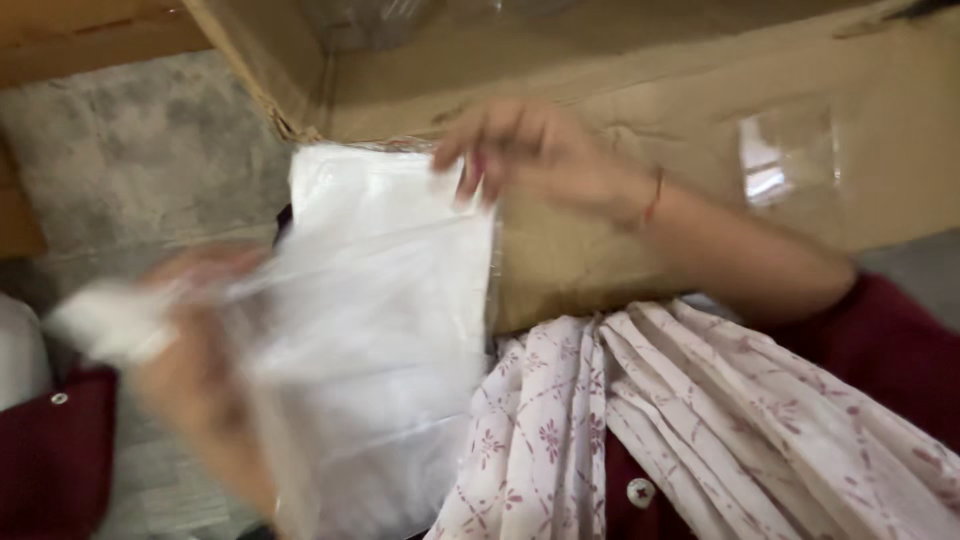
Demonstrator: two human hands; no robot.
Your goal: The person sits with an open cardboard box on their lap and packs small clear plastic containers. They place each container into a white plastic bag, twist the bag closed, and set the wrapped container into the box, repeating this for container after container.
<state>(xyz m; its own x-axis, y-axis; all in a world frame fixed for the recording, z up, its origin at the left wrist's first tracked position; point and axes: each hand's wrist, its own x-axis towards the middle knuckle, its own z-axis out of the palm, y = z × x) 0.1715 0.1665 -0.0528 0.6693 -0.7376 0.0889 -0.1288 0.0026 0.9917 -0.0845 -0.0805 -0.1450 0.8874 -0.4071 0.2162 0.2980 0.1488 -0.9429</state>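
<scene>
A clear plastic bag (380, 330) with something white folded inside is held up in front of me. My right hand (530, 150) pinches its top right corner, with a red thread band on the wrist. My left hand (190, 350) is blurred and grips the bag's left side, partly behind the plastic, along with a bunched white piece (110, 320). An open cardboard box (620, 110) lies just behind the bag.
A white scarf with small pink flowers (650, 430) hangs over my dark red top at the lower right. Grey floor (130, 140) shows at the upper left. A patch of clear tape (785, 155) shines on the box wall.
</scene>
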